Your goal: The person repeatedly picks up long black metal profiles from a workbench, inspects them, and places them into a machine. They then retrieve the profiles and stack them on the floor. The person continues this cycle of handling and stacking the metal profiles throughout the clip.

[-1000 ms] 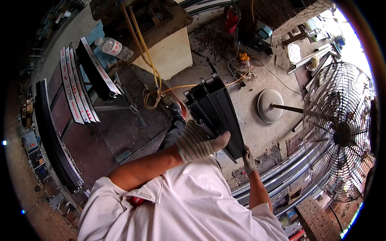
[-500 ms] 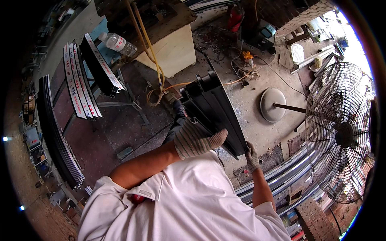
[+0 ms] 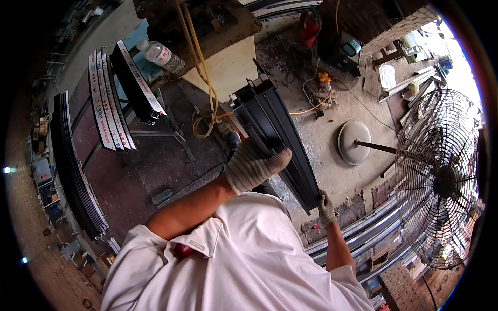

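A bundle of long black metal profiles [image 3: 272,119] is held up in front of my body, slanting from far to near right. My left hand [image 3: 255,165], in a striped grey work glove, is closed around its left side, thumb lying on top. At the near right end, my gloved right hand [image 3: 326,207] grips the edge of the same bundle; its fingers are partly hidden behind the profiles.
More black profiles with white labelled strips [image 3: 106,103] lie on a metal rack at left. A plastic bottle [image 3: 162,56] rests by a workbench [image 3: 218,85] with yellow hoses [image 3: 199,62]. A large caged fan [image 3: 441,179] stands at right; cables cross the floor.
The profile bundle has turned slightly in my hands, so its upper faces show more. My left hand has risen a little, and the view has shifted slightly.
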### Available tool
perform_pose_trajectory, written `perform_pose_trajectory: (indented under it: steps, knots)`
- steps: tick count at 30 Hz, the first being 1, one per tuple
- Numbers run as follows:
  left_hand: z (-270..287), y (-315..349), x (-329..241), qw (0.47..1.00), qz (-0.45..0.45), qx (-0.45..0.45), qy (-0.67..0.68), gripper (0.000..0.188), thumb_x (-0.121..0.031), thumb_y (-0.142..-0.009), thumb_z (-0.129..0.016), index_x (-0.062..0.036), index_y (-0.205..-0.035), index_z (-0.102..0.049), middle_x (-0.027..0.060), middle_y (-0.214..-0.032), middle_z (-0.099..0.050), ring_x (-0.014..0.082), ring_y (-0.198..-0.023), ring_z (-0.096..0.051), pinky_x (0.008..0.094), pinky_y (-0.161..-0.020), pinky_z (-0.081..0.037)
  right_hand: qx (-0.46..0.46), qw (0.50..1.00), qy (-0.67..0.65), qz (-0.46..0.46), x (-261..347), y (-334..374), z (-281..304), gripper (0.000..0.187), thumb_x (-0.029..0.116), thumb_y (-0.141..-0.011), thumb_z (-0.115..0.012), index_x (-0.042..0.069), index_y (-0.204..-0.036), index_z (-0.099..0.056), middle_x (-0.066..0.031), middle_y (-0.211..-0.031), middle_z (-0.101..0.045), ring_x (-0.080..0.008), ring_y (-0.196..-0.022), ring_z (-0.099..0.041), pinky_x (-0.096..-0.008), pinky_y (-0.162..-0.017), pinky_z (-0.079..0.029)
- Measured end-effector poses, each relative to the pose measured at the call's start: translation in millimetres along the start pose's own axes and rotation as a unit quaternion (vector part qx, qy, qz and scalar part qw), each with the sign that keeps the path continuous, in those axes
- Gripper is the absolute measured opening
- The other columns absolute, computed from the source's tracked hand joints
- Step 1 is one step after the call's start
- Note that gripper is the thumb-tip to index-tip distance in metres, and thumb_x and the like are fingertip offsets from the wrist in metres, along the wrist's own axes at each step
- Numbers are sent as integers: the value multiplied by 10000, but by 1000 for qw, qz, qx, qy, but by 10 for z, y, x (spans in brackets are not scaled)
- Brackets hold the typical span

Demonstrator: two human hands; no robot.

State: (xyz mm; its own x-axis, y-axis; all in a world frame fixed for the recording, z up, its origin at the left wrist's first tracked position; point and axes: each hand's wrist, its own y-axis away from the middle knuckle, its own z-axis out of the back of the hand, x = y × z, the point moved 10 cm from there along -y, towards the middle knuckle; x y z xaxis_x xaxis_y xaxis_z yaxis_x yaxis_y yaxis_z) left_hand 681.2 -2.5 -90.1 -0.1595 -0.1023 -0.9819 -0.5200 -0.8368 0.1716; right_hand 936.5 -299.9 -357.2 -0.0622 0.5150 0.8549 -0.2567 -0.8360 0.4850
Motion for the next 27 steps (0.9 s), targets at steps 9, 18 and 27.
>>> perform_pose_trajectory:
  steps: [9, 18, 27]
  knots:
    - [603, -344, 898, 981, 133, -138, -6, 630, -584, -870, -655, 4, -1096, -660, 121, -1035, -712, 204, -961, -664, 344, -852, -514, 8, 999, -22, -38, 571, 53, -167, 363, 371, -1000, -565, 24, -1108, -583, 47, -826, -538, -50, -748, -450, -226, -654, -397]
    - [506, -738, 1487, 970, 236, -55, -5, 537, -408, -873, -714, -11, -1209, -581, 119, -1076, -656, 162, -997, -610, 335, -861, -505, -80, 983, 142, -82, 1552, -126, -74, 433, 423, -955, -612, -9, -972, -648, -112, -790, -664, -165, -722, -596, -319, -674, -485]
    - [-202, -280, 1614, 929, 115, 77, -344, 677, -349, -851, -671, -11, -1394, -448, 250, -1281, -580, 405, -1191, -559, 427, -1029, -445, -126, 828, 540, -85, 2546, -628, -203, 513, 499, -890, -611, -9, -957, -611, -246, -882, -661, -408, -830, -663, -480, -732, -529]
